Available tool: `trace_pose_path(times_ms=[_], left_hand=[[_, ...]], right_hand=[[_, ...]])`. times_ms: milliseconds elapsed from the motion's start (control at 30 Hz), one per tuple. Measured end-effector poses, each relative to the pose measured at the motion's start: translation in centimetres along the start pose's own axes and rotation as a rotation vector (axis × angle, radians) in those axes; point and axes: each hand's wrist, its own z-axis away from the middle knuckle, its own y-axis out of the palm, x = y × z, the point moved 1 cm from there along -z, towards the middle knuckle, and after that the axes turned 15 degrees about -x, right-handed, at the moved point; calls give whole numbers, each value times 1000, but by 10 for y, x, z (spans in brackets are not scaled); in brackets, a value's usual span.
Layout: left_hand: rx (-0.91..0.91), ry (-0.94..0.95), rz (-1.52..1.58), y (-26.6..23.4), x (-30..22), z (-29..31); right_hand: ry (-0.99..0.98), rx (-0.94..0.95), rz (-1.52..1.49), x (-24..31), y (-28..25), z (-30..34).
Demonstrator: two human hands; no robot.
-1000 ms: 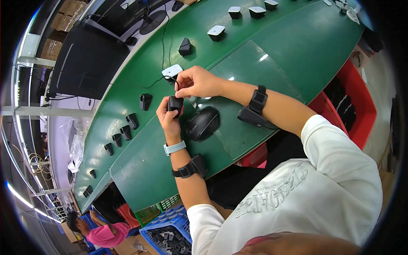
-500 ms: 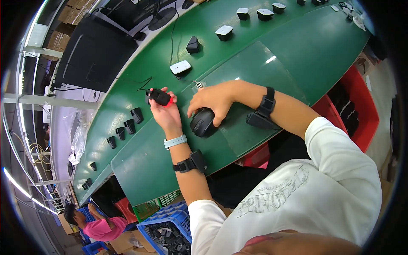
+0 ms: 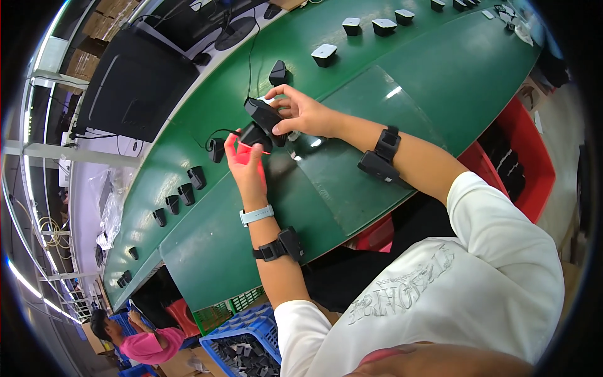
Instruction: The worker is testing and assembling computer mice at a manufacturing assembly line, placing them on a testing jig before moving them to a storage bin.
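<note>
My left hand [image 3: 247,173] is closed around a small dark device [image 3: 254,134]. Red light glows on its fingers and palm. My right hand [image 3: 306,116] grips a larger black blocky device [image 3: 262,114] from its right side, fingers over the top and thumb near its lower end. The two devices meet or overlap just above the left palm; whether they touch I cannot tell. Beside the left fingers stands a black angular block [image 3: 217,150], with a thin cable curving near it. Part of a white-topped piece shows behind the right fingers.
Black blocks [image 3: 186,194] line the green table [image 3: 220,251] on the left; white-topped ones [image 3: 324,54] stand along the far side. A monitor [image 3: 135,94] is at far left. Below are a blue crate [image 3: 260,327] of black parts and a red bin [image 3: 534,151]. A co-worker in pink [image 3: 151,345] sits lower left.
My right hand has lifted the black device off the table and brought it up and left to my left hand. The red glow now covers more of the left hand.
</note>
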Motion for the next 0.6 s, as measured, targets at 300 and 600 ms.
trace_pose_path(times_ms=[300,600], left_hand=[[0,28,-64,6,5,0],[164,-100,24,-13,8,-5]], right_hand=[[-22,-50,5,-2,-3,-5],[-635,-124,519,13,15,17]])
